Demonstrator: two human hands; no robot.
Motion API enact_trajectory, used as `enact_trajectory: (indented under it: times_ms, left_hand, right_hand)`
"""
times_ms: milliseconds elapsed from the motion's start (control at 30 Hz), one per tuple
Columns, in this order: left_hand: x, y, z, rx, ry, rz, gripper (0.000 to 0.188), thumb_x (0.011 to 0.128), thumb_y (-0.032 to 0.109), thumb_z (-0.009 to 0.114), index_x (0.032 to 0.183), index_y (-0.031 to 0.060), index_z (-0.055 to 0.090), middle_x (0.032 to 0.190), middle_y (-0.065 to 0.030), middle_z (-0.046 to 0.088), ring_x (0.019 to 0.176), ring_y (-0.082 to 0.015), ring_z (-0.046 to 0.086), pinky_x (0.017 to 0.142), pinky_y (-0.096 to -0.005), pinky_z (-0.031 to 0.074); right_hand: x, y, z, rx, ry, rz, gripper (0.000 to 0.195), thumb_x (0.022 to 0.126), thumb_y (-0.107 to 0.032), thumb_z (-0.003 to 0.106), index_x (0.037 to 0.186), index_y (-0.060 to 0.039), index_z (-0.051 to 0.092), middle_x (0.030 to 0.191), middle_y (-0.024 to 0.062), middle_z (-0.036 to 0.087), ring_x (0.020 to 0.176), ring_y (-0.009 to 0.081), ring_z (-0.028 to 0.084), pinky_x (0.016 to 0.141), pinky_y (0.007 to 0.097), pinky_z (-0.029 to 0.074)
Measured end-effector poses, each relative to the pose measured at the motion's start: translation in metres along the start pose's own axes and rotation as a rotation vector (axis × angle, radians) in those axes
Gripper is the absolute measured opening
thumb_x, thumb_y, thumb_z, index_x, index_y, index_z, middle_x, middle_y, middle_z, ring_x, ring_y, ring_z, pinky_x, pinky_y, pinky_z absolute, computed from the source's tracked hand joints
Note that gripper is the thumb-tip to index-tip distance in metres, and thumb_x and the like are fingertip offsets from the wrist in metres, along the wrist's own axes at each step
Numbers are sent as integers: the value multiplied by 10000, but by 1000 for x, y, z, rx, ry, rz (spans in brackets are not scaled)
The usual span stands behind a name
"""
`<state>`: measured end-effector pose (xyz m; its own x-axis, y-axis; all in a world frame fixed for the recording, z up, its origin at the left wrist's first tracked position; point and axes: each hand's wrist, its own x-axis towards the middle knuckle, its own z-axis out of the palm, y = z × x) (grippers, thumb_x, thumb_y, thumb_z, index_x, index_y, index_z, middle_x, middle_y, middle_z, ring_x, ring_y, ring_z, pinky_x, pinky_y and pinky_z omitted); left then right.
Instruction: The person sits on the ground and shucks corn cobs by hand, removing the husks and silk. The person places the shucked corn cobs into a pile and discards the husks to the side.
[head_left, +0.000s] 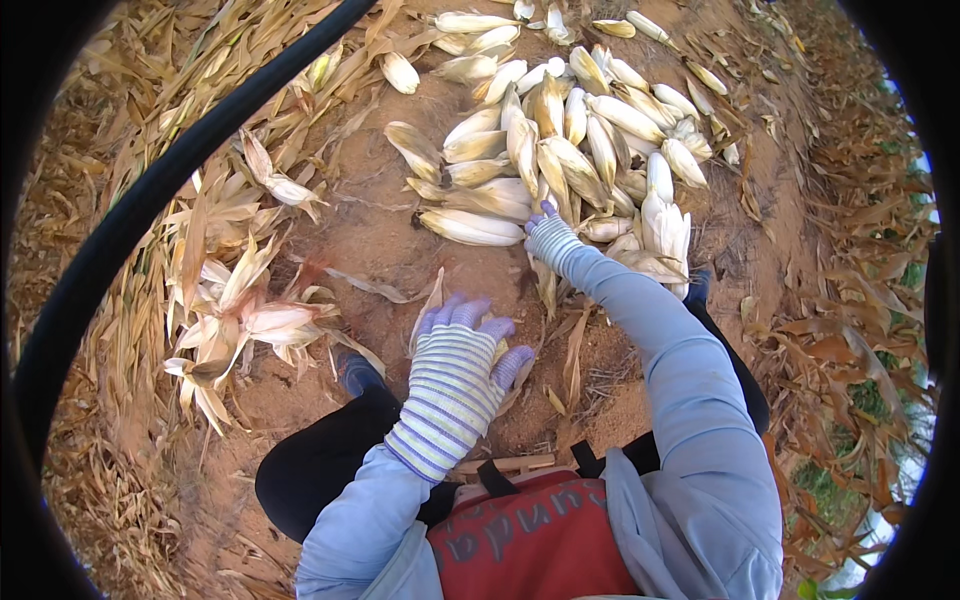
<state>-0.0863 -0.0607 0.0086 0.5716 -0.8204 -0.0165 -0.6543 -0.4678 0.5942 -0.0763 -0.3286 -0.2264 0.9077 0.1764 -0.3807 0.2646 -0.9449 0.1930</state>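
Note:
A pile of corn ears in dry, pale husks (577, 165) lies on reddish soil ahead of me. My right hand (551, 232), in a striped knit glove with purple fingertips, reaches to the near edge of the pile, its fingers against or just beside the ears; a firm grip cannot be made out. My left hand (465, 367), gloved alike, is held palm down over the ground before my lap, fingers spread, a dry husk leaf (426, 311) partly behind it. Whether anything lies under its palm is hidden. Opened, peeled husks (247, 315) rest to the left.
Dry corn stalks and leaves (142, 300) cover the ground at the left, with more dry leaves (847, 300) at the right. A husked ear (400, 73) lies apart, left of the pile. A black curved bar or cable (150, 180) crosses the upper left. My feet flank the work area.

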Motion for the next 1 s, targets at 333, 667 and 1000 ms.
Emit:
enact_trajectory:
  times_ms: [333, 667, 1000]
  left_hand:
    - [3, 0, -2, 18, -13, -77, 523, 729, 316, 653, 1129, 15, 500, 1090, -203, 509, 1024, -330, 498, 911, -385, 386]
    - [21, 11, 23, -453, 0, -152, 574, 717, 237, 681, 1184, -4, 451, 1092, -199, 540, 1017, -304, 527, 882, -356, 417]
    - [22, 5, 31, -497, -54, -70, 346, 806, 237, 585, 1038, -19, 566, 939, -215, 598, 882, -330, 578, 765, -343, 452]
  right_hand:
    - [-88, -1, -137, 1669, 399, 368, 114, 819, -118, 589, 881, -23, 575, 730, 12, 573, 656, 91, 527, 626, 235, 469]
    - [-154, -74, -207, 1512, 557, 385, 144, 788, -139, 630, 830, -8, 587, 660, 11, 566, 600, 80, 523, 561, 216, 446]
    - [-169, -67, -197, 1541, 583, 372, 115, 813, -133, 601, 814, -21, 576, 664, -1, 553, 596, 70, 499, 560, 221, 440]
